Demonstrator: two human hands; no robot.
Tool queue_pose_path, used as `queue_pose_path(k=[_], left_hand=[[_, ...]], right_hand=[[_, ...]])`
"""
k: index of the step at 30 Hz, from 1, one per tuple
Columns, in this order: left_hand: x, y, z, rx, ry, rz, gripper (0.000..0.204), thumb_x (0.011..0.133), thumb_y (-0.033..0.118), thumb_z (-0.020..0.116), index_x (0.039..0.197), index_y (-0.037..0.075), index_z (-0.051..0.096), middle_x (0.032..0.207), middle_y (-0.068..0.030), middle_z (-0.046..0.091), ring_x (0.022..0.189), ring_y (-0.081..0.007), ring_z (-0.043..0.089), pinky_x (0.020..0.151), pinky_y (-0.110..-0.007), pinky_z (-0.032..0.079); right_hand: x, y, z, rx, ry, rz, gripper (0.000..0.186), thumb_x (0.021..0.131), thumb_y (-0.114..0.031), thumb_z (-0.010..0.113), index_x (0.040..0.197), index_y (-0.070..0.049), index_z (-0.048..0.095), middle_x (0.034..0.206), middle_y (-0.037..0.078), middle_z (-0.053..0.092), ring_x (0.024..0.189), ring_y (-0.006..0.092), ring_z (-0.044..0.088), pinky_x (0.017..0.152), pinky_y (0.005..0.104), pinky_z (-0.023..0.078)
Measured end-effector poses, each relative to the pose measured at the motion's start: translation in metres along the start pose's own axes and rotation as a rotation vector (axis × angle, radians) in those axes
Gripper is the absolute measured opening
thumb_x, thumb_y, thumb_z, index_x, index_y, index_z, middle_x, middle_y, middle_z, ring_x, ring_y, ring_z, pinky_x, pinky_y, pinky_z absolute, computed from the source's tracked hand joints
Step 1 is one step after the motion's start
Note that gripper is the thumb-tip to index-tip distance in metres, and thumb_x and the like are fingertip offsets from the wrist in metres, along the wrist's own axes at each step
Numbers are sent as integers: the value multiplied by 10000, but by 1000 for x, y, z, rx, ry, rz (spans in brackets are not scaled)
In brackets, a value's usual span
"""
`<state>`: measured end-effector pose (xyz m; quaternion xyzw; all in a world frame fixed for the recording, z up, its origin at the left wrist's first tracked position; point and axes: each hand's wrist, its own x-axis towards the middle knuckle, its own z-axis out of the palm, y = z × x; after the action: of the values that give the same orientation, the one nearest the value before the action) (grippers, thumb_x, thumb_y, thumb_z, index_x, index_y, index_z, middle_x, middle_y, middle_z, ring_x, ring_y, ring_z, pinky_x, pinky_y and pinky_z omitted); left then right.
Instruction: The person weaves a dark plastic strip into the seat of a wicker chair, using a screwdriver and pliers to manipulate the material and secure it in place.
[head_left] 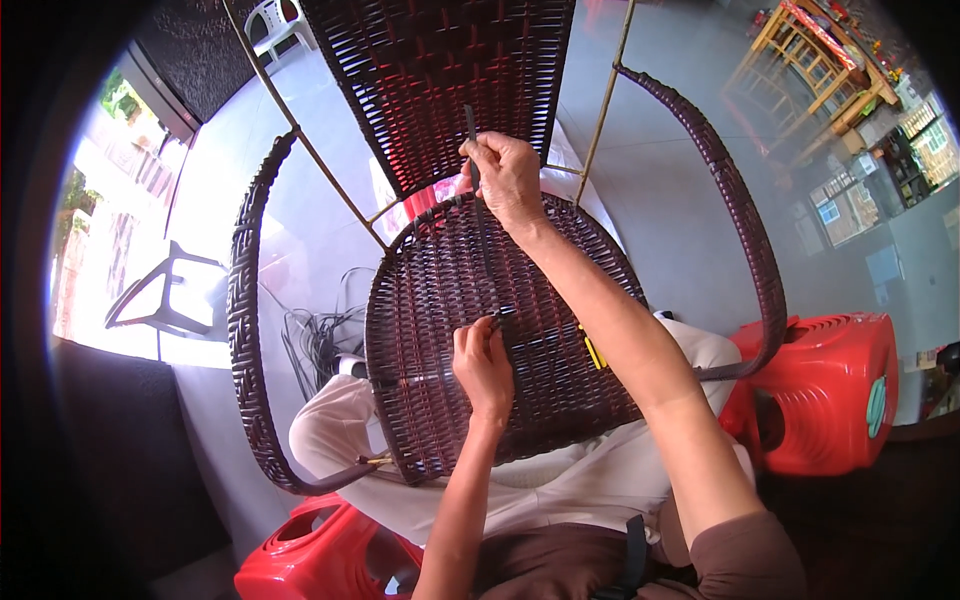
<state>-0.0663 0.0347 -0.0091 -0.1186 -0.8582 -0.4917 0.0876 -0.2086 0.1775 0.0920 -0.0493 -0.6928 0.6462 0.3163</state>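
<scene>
A dark brown woven chair seat (430, 290) lies across my lap, with its woven backrest (450, 70) beyond it. At the seat's far edge, my right hand (508, 180) pinches a flat dark weaving strip (470, 122), whose end sticks up past my fingers. Below the hand the strip runs down over the seat toward my left hand (482, 368). That hand is closed low over the middle of the weave, thumb and forefinger together at a dark strip end; the exact hold is partly hidden. A small yellow-handled tool (593, 350) rests on the seat, beside my right forearm.
Curved woven armrests (255, 310) flank the seat, joined to bare metal rods (340, 185). Loose dark strips (315, 345) lie on the floor at left. Red plastic stools (825, 390) stand at both sides. Farther off are a white chair (278, 28) and a wooden table (825, 55).
</scene>
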Motion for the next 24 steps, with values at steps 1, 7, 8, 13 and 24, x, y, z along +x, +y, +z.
queue_pose_path(k=[1,7,8,13,24], left_hand=[[-2,0,1,0,-3,-2,189,821,-23,585,1005,-5,623,886,-103,578,657,-166,580,544,-264,481],[1,10,-9,13,-123,15,280,821,-20,577,1099,-8,613,922,-132,559,719,-225,576,639,-317,486],[1,9,-8,14,-124,14,280,821,-20,577,1099,-8,613,922,-132,559,719,-225,576,639,-317,486],[-3,8,-2,50,-155,48,294,839,-19,542,1129,-32,594,947,-162,538,785,-274,570,701,-349,479],[-2,4,-1,67,-153,123,327,829,-53,518,1150,-36,574,994,-177,531,809,-324,606,660,-379,507]], right_hand=[[1,0,-1,10,4,15,190,878,-67,568,740,50,622,551,52,570,454,101,563,412,237,471],[4,-8,3,6,48,4,183,876,-54,560,734,44,622,544,49,561,473,97,571,412,233,479],[6,-8,3,6,48,6,183,876,-54,560,734,44,622,544,49,561,473,97,571,412,233,479],[7,-9,-1,-16,64,2,175,866,-50,558,730,40,623,550,54,575,462,105,575,414,233,479],[17,0,11,-22,118,-80,182,856,-38,550,696,24,610,550,69,582,448,117,573,405,246,461]])
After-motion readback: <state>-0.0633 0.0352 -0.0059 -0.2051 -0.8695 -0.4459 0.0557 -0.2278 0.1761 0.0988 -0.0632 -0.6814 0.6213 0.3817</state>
